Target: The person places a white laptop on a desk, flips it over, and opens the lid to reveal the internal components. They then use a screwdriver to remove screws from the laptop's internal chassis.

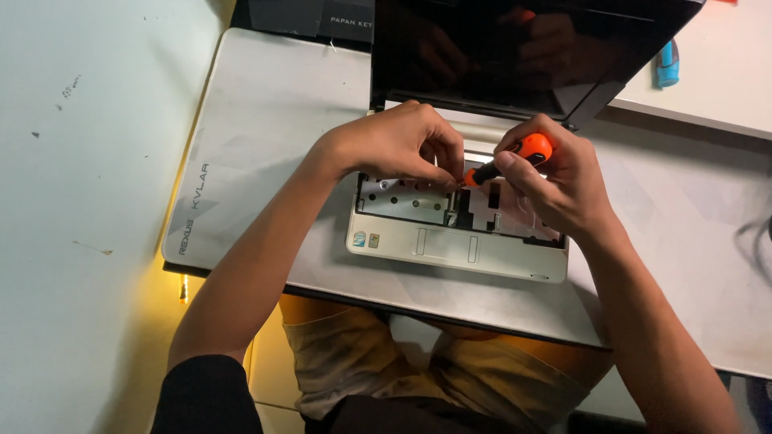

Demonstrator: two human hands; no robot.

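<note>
A small white laptop [450, 245] lies open on a grey desk mat [265, 120], its keyboard removed so the metal tray underneath shows. Its dark screen [482, 48] leans back. My right hand [555, 181] grips an orange-and-black screwdriver [515, 157], tip pointing left and down into the tray. My left hand [402, 145] rests over the tray's upper middle, fingertips pinched right at the screwdriver tip; whatever they pinch is too small to make out.
The mat covers most of a white desk [80, 161]. A blue object [666, 64] lies on a white surface at the upper right. A dark box [322, 18] sits behind the mat. A dark cable [756, 241] curls at the right edge.
</note>
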